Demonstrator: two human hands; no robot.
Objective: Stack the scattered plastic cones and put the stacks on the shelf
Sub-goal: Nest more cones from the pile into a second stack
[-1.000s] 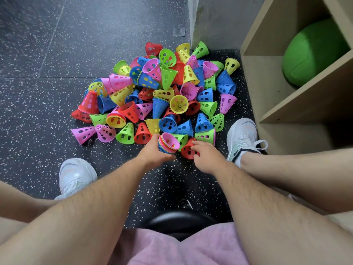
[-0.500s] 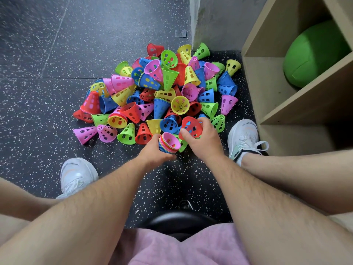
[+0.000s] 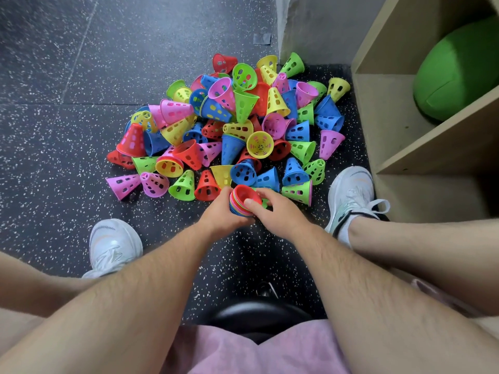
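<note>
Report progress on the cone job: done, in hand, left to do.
Done: one short stack of nested cones, gripped by the left hand. In hand: the right hand pinches a red cone seated on top of that stack. Left: most of it. The pile on the floor lies loose, and the shelf shows no cones, only a green ball.

No legible writing anywhere.
The colourful perforated plastic cones point(image 3: 244, 103), the white laced sports shoes point(image 3: 351, 190), the beige wooden shelf point(image 3: 432, 147) and the grey tape patch point(image 3: 262, 39) show no readable marks.
</note>
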